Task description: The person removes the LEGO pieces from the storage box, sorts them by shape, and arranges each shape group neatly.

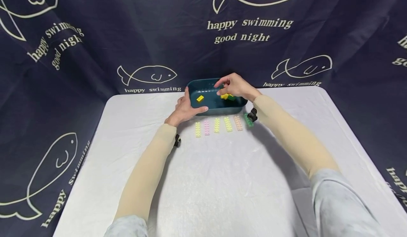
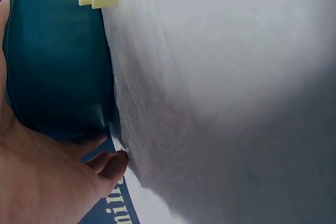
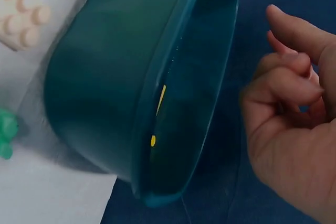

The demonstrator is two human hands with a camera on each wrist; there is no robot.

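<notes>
On the white-clothed counter (image 1: 222, 180), the teal bin (image 1: 219, 112) sits braced by your left hand (image 1: 185, 108).
Its smooth, rounded walls look slippery, so press your spread thumb and fingers evenly. Your right hand (image 1: 234, 85) hangs over the opening, thumb and fingertip apart, seemingly holding nothing; a vertical pinch should suit what lies below. Six oblong studded bricks (image 1: 217, 125) lie in a row before the bin; inside are yellow and green pieces (image 1: 224, 96) and one small yellow brick (image 1: 200, 98).
</notes>
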